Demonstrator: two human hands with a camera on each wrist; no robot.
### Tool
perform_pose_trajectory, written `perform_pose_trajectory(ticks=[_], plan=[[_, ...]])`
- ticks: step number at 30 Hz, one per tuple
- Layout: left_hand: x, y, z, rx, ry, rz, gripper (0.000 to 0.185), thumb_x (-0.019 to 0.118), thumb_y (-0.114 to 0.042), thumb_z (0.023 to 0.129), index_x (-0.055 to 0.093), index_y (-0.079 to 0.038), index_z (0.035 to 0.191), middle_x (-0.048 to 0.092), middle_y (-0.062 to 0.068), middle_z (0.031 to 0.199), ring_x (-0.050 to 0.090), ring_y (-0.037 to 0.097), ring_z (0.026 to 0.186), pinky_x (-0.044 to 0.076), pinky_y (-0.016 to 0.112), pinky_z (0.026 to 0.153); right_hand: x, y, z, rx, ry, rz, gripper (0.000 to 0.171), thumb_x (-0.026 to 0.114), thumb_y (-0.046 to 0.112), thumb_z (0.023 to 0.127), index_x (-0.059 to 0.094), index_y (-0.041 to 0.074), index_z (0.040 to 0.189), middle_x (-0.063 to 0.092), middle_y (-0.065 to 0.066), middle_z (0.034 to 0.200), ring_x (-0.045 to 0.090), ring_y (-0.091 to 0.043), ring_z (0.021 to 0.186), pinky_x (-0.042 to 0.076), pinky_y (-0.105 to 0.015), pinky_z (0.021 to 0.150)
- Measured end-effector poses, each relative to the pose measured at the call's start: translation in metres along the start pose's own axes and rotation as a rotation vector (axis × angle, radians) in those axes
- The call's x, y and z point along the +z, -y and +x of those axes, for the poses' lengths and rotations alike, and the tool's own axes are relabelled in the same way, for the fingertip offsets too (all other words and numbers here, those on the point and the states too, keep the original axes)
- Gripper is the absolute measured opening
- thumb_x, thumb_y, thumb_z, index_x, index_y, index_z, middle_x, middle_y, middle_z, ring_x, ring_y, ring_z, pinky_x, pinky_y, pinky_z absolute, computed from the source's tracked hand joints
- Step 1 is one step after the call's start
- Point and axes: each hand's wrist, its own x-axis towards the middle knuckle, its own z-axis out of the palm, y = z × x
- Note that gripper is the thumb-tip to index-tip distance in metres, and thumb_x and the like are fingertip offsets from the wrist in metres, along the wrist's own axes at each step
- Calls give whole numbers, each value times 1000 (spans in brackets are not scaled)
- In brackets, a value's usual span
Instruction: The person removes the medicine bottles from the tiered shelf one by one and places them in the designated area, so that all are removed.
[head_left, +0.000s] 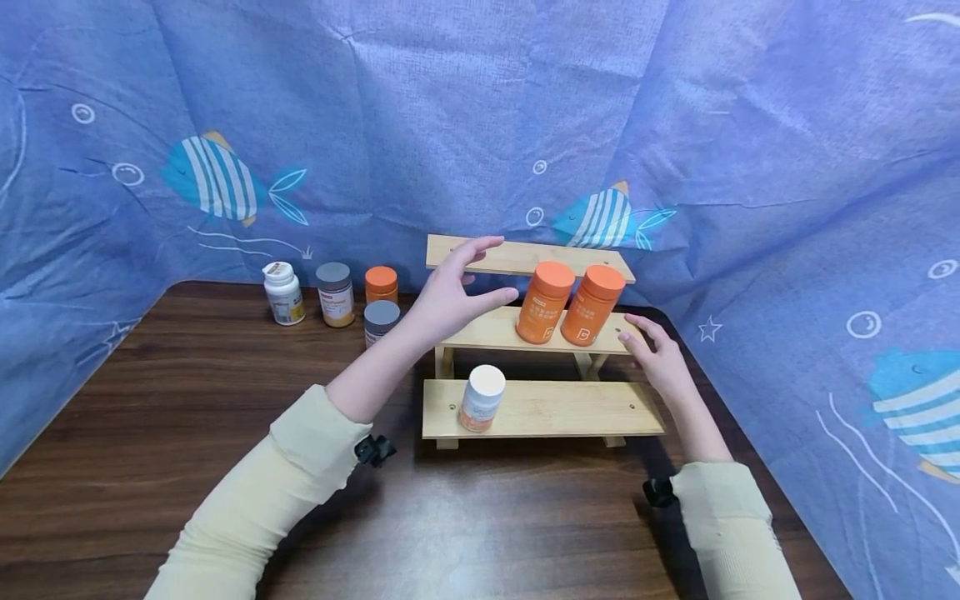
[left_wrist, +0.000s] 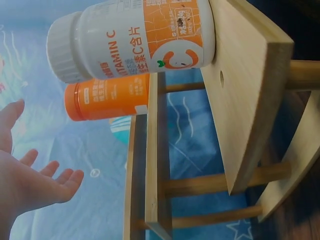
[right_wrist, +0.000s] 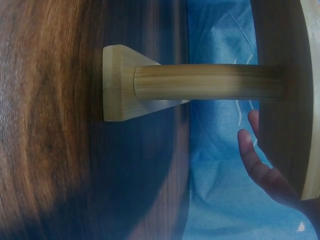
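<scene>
Now both hands are spread, holding nothing: left hand (head_left: 450, 292) hovers just left of the orange bottles (head_left: 570, 304) on the rack's (head_left: 540, 408) middle step, right hand (head_left: 656, 354) beside them. Probably light, smooth plastic; best gripped around the body.

**Backdrop and surface**

Dark brown wood-grain bench (head_left: 187, 433). Blue fabric sheet printed with striped fish and bubbles (head_left: 525, 100) hangs creased behind and along both sides, enclosing the bench. Lighting soft and even; faint shadows on the wood.
</scene>
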Motion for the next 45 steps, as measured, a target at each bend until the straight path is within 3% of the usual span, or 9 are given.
perform_pose_trajectory(ticks=[5, 10, 13, 20, 24, 30, 36, 40, 45], plan=[[8, 1, 5, 25, 15, 24, 67, 67, -45, 74, 36, -36, 132, 33, -13, 138, 30, 7, 127, 34, 31, 99, 1, 1, 1, 19, -1, 18, 50, 55, 43, 85, 47, 20, 129, 39, -4, 135, 52, -2, 79, 52, -32, 64], [17, 4, 13, 39, 33, -2, 67, 67, -48, 73, 35, -39, 131, 34, -14, 137, 30, 10, 128, 33, 35, 101, 2, 0, 1, 17, 6, 15, 51, 55, 43, 85, 46, 20, 130, 39, -4, 135, 53, -2, 74, 52, -36, 65], [22, 6, 17, 43, 52, -23, 68, 67, -45, 74, 35, -35, 133, 35, -11, 137, 30, 14, 128, 32, 38, 101, 2, 0, 1, 11, 8, 14, 51, 55, 42, 85, 46, 19, 130, 39, -5, 135, 54, -5, 73, 52, -33, 63], [33, 10, 28, 55, 69, -45, 67, 67, -42, 75, 37, -30, 133, 37, -5, 137, 33, 20, 127, 34, 42, 100, -3, 32, -11, -11, 17, 63, 48, 55, 26, 88, 44, 5, 130, 37, -17, 135, 54, -8, 72, 47, -16, 56], [37, 13, 33, 50, 74, -57, 66, 67, -43, 75, 37, -31, 133, 38, -5, 136, 35, 22, 126, 35, 45, 98, -3, 32, -11, -9, 20, 69, 48, 55, 26, 88, 44, 5, 130, 37, -17, 135, 50, 2, 72, 46, -14, 55], [40, 16, 41, 38, 100, -112, 64, 67, -41, 76, 38, -28, 132, 40, -4, 135, 37, 23, 124, 35, 41, 99, -3, 33, -11, -16, 16, 66, 48, 55, 26, 88, 44, 5, 130, 37, -17, 135, 49, 1, 73, 46, -14, 55], [38, 3, 39, -2, 141, -163, 57, 66, -30, 79, 41, -23, 130, 44, -1, 131, 40, 22, 121, 38, 35, 97, -3, 30, -10, -11, 16, 76, 48, 55, 25, 88, 44, 4, 130, 36, -18, 135, 48, 1, 79, 47, -15, 55], [35, -8, 34, -14, 157, -175, 52, 64, -24, 82, 43, -18, 129, 46, 4, 129, 43, 18, 117, 38, 33, 95, -2, 19, -5, 14, 10, 66, 49, 56, 29, 87, 45, 8, 130, 37, -14, 135, 54, -9, 76, 48, -17, 55], [37, -7, 35, -11, 183, -180, 49, 63, -21, 83, 45, -15, 127, 48, 2, 127, 44, 15, 115, 39, 32, 94, 0, 3, -1, 25, 7, 19, 51, 55, 39, 86, 45, 17, 131, 38, -8, 136, 55, -9, 76, 50, -21, 59]])
